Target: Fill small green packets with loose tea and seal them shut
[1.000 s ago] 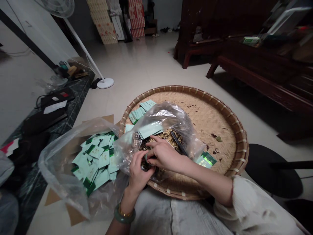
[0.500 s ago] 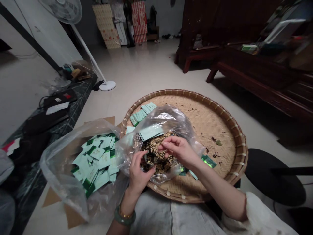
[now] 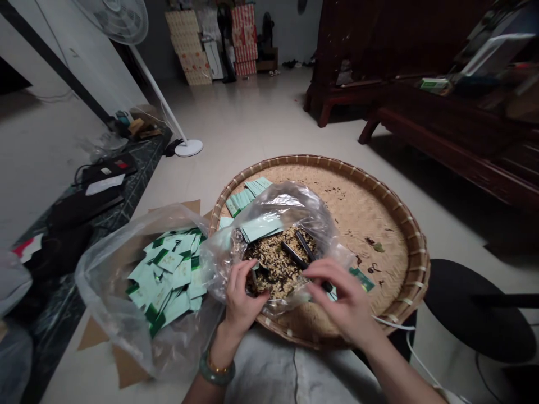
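Note:
My left hand (image 3: 243, 297) has its fingers curled on the rim of a clear plastic bag (image 3: 286, 207), which lies in a round woven bamboo tray (image 3: 357, 207). Inside that bag is a heap of loose dried brown and pale plant material (image 3: 273, 269), with two thin black sticks (image 3: 300, 252) on it. My right hand (image 3: 343, 294) hangs over the bag's near edge, fingertips by the end of one stick. Whether it grips the stick is hidden. Pale green sachets with dark green bands (image 3: 166, 275) fill a second clear bag (image 3: 113, 297) to the left.
A small stack of sachets (image 3: 242, 196) lies on the tray. A white cable (image 3: 404, 331) crosses near the tray's right side, by a black round seat (image 3: 475, 308). Dark wooden furniture (image 3: 442, 123) stands at upper right, and a white standing fan (image 3: 118, 22) at upper left.
My right hand has moved right and toward me, off the heap. Both black sticks now show on the heap, and the right sleeve has mostly left the view.

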`<move>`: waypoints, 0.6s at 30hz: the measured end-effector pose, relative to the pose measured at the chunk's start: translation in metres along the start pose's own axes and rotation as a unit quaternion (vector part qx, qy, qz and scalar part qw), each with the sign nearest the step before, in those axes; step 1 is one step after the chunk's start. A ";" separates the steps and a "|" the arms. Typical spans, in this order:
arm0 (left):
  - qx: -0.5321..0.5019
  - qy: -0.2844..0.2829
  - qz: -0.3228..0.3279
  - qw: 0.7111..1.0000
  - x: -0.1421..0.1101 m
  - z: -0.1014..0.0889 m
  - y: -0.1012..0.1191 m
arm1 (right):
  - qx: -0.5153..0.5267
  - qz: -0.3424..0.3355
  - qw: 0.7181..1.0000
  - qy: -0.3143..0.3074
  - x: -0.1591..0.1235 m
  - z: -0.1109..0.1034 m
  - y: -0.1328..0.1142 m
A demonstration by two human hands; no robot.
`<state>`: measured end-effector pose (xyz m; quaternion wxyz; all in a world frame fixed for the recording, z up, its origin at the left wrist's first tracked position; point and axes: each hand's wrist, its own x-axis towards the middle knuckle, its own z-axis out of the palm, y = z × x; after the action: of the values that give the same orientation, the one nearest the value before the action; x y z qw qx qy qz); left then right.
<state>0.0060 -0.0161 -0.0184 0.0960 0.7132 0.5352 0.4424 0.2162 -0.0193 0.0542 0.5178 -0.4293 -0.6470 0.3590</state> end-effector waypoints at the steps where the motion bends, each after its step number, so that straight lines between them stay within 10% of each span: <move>1: 0.000 0.000 -0.002 1.000 0.000 0.000 0.001 | -0.060 -0.052 0.995 -0.062 -0.003 0.010 -0.004; 6: -0.003 0.004 0.003 1.000 0.000 -0.001 0.004 | -0.216 -0.115 0.955 -0.166 -0.009 0.037 0.003; 18: -0.004 -0.004 -0.005 1.000 0.001 -0.001 0.006 | -0.099 -0.089 0.991 -0.020 0.014 0.020 0.001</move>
<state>0.0095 -0.0178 -0.0139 0.1034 0.7121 0.5366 0.4408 0.1953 -0.0066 0.0537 0.4892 -0.4118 -0.7257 0.2540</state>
